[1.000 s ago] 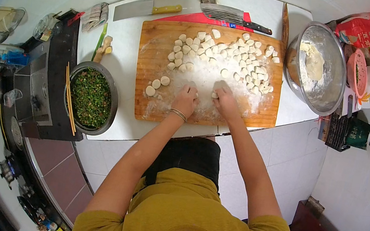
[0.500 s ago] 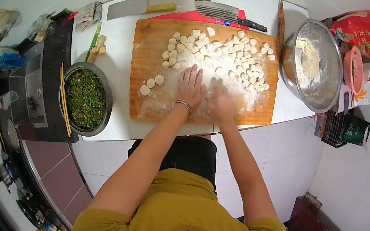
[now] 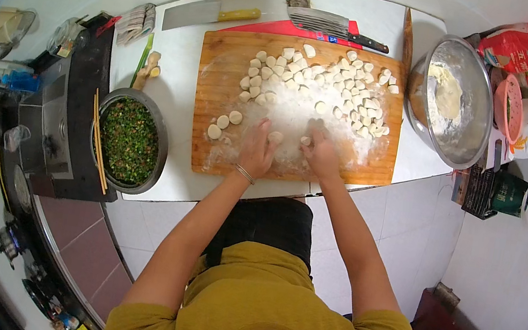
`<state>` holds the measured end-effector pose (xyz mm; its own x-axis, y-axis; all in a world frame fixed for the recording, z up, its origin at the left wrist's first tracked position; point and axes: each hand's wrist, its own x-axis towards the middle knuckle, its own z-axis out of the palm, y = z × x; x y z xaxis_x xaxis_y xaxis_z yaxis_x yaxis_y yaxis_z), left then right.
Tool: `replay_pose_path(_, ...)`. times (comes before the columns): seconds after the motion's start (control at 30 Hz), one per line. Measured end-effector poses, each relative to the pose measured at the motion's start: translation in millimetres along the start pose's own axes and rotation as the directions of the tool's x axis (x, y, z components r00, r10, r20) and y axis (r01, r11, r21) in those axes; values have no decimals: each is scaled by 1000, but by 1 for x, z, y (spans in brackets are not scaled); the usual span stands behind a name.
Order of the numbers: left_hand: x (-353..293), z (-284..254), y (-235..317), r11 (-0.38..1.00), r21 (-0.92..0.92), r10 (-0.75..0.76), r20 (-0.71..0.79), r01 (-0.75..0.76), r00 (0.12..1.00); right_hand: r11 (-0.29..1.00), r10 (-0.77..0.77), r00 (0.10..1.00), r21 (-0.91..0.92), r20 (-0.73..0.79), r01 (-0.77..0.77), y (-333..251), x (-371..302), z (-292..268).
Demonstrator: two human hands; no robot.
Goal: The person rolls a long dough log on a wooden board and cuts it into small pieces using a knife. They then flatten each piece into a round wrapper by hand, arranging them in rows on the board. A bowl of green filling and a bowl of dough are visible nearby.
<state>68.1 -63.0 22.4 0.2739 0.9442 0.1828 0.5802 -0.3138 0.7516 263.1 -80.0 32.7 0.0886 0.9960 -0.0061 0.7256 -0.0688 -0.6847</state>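
On one cutting board (image 3: 220, 47), we count two dough pieces between the hands: one (image 3: 275, 137) just beside the left hand (image 3: 258, 147), one (image 3: 306, 140) at the right hand (image 3: 322, 155). Both hands' fingers look narrow, but we cannot tell whether either grips its piece. Three dough rounds (image 3: 223, 121) lie left; dozens of small lumps (image 3: 292, 73), too crowded for us to count, lie far. Two chopsticks (image 3: 100, 142) rest on one bowl (image 3: 162, 152), left; one metal basin (image 3: 469, 125) stands right.
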Motion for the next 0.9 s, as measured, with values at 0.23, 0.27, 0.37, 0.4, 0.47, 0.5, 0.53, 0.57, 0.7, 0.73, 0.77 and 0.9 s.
replay_pose_path(0.23,-5,-5,0,999,9,-42,-1,42,999,968,162,940,-232,299,-93,11,3,4)
replay_pose_path(0.27,-5,-5,-2,999,4,-37,-2,37,999,977,136,956,-193,259,-87,8,3,2)
replay_pose_path(0.37,-4,-9,-1,998,17,-62,4,62,998,990,32,994,-140,106,-17,-13,9,-8)
replay_pose_path(0.4,-5,-10,0,997,23,-75,11,74,997,985,-21,999,-173,34,26,-20,12,-6)
replay_pose_path(0.47,-7,-8,-5,996,60,-64,-26,65,998,948,-66,997,-315,-49,48,-30,21,7)
replay_pose_path(0.5,-7,-8,-6,995,80,-58,-44,61,997,908,-58,996,-419,-63,27,-34,26,16)
replay_pose_path(0.53,-6,-8,-7,995,83,-50,-51,54,997,856,-51,996,-517,-77,4,-35,28,22)
replay_pose_path(0.57,-6,-7,-7,995,86,-42,-57,47,997,863,-56,996,-506,-74,11,-28,26,31)
replay_pose_path(0.7,7,-7,1,994,96,-47,21,45,999,879,-68,995,-476,-76,24,-11,30,50)
replay_pose_path(0.73,5,-3,3,988,155,-9,90,-6,996,881,-67,994,-472,-82,20,-12,32,48)
replay_pose_path(0.77,1,5,2,976,209,27,160,-60,987,889,-96,992,-455,-85,47,-13,31,43)
replay_pose_path(0.9,2,27,-25,902,242,285,287,-357,915,967,-176,965,-216,-195,133,5,14,27)
